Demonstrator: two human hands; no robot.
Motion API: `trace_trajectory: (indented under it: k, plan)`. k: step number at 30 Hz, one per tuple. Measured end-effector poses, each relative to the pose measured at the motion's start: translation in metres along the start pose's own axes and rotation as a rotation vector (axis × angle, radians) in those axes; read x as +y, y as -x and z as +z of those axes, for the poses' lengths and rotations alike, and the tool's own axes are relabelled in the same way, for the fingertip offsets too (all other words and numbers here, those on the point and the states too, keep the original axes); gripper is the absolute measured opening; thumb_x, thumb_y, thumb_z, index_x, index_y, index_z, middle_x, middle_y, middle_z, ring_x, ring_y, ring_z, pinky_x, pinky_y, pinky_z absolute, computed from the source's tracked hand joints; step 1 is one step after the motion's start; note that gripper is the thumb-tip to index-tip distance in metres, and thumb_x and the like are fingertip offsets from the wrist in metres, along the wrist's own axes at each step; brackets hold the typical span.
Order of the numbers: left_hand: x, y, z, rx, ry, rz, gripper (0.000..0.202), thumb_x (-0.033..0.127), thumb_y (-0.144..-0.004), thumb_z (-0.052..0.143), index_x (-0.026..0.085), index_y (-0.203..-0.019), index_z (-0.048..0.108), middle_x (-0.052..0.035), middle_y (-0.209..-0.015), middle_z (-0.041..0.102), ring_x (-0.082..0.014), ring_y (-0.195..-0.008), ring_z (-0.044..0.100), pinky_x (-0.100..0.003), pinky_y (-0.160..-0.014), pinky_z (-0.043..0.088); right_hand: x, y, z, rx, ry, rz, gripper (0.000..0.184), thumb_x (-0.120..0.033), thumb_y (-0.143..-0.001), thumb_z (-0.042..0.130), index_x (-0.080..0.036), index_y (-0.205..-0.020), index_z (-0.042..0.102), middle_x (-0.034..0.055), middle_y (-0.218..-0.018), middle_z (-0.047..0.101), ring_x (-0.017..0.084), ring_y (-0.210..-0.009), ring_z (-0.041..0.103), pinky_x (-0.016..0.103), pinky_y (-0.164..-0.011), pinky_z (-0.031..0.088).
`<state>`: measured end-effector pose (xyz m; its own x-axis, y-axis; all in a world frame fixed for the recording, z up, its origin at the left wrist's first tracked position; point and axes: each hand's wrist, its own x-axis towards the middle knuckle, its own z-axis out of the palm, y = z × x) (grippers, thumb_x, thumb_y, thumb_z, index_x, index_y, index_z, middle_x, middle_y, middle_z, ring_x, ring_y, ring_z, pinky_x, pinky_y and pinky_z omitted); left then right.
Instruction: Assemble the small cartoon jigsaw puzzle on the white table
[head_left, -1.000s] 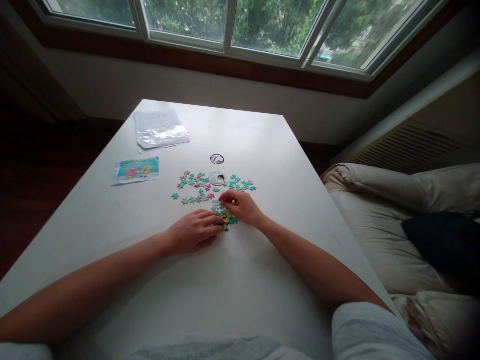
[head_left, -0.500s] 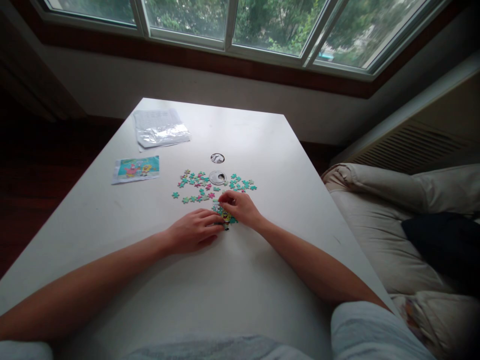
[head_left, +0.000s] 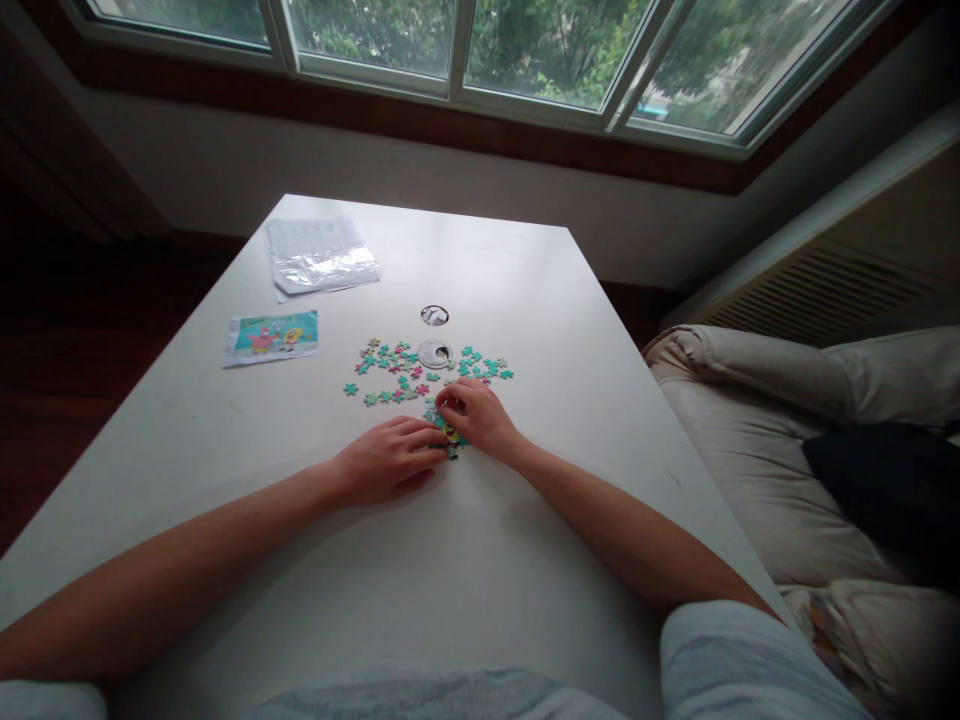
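Note:
A small joined patch of jigsaw puzzle (head_left: pixel 452 436), with a yellow cartoon figure on it, lies on the white table between my hands. My left hand (head_left: pixel 390 460) rests flat at its left side, fingers stretched out and their tips on its edge. Over its upper part is my right hand (head_left: pixel 480 415), thumb and forefinger pinched together; whatever is between them is too small and hidden to make out. Several loose puzzle pieces (head_left: pixel 390 360), green, teal and pink, are scattered just beyond my hands, with another cluster (head_left: pixel 480 366) to the right.
On the left lies a picture sheet (head_left: pixel 272 338) with cartoon figures. Behind it is a clear plastic bag (head_left: pixel 324 258) with paper. Two round metal-looking discs (head_left: pixel 435 354) sit past the pieces. A beige sofa (head_left: pixel 735 440) borders the white table (head_left: pixel 480 590) on the right.
My right hand has shifted very slightly up and left over the joined patch, covering more of its right side. My left hand stays almost still.

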<state>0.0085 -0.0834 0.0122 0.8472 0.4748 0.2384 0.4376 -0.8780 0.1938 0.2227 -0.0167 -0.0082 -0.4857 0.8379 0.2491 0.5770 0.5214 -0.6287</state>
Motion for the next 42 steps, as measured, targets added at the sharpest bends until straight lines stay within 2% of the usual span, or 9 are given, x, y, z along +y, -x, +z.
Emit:
trace_trajectory:
  k: [11, 15, 20, 27, 32, 42]
  plan:
    - [-0.001, 0.0, 0.001, -0.006, 0.007, 0.0, 0.028, 0.025, -0.1, 0.049, 0.02, -0.125, 0.062, -0.0093, -0.134, 0.064, -0.0248, -0.121, 0.058, -0.041, -0.107, 0.045, 0.0, 0.003, 0.001, 0.014, 0.096, -0.037, 0.006, -0.017, -0.087, 0.068, -0.022, -0.085, 0.068, 0.0009, -0.081, 0.059, 0.017, -0.082, 0.051, 0.03, -0.081, 0.037]
    - [0.0, 0.001, 0.0, -0.005, 0.01, 0.001, 0.028, 0.025, -0.099, 0.05, 0.021, -0.124, 0.062, -0.0091, -0.135, 0.063, -0.0245, -0.122, 0.058, -0.041, -0.108, 0.045, 0.001, 0.003, -0.003, -0.007, 0.102, -0.064, 0.006, -0.017, -0.088, 0.068, -0.023, -0.085, 0.069, 0.0011, -0.082, 0.059, 0.018, -0.084, 0.051, 0.031, -0.083, 0.037]
    - [-0.001, 0.001, 0.0, -0.002, 0.016, 0.0, 0.028, 0.025, -0.099, 0.051, 0.021, -0.124, 0.062, -0.0094, -0.135, 0.063, -0.0245, -0.123, 0.058, -0.041, -0.108, 0.044, 0.002, 0.005, -0.009, -0.045, 0.116, -0.115, 0.004, -0.026, -0.088, 0.073, -0.023, -0.088, 0.071, 0.003, -0.089, 0.061, 0.02, -0.091, 0.052, 0.033, -0.088, 0.038]
    - [0.0, 0.0, -0.002, -0.008, 0.031, -0.006, 0.029, 0.025, -0.099, 0.051, 0.022, -0.125, 0.062, -0.0097, -0.132, 0.064, -0.0241, -0.122, 0.058, -0.04, -0.107, 0.045, 0.001, 0.005, -0.01, -0.071, 0.149, -0.124, 0.004, -0.026, -0.091, 0.071, -0.023, -0.089, 0.07, 0.0032, -0.09, 0.061, 0.02, -0.091, 0.052, 0.032, -0.087, 0.038]
    - [0.001, 0.0, -0.002, -0.01, 0.024, -0.011, 0.029, 0.026, -0.099, 0.05, 0.022, -0.125, 0.061, -0.0097, -0.133, 0.064, -0.0239, -0.121, 0.058, -0.04, -0.107, 0.045, 0.003, 0.004, -0.007, -0.042, 0.156, -0.083, 0.008, -0.028, -0.091, 0.07, -0.022, -0.085, 0.067, 0.0022, -0.084, 0.059, 0.019, -0.087, 0.051, 0.032, -0.086, 0.038]
    - [0.002, -0.001, -0.004, -0.011, 0.019, -0.009, 0.03, 0.025, -0.098, 0.05, 0.022, -0.125, 0.062, -0.0101, -0.133, 0.064, -0.0237, -0.121, 0.058, -0.04, -0.108, 0.044, 0.005, 0.005, -0.002, 0.04, 0.225, -0.055, 0.019, -0.038, -0.089, 0.072, -0.022, -0.087, 0.061, 0.0034, -0.088, 0.058, 0.021, -0.089, 0.051, 0.033, -0.084, 0.038]
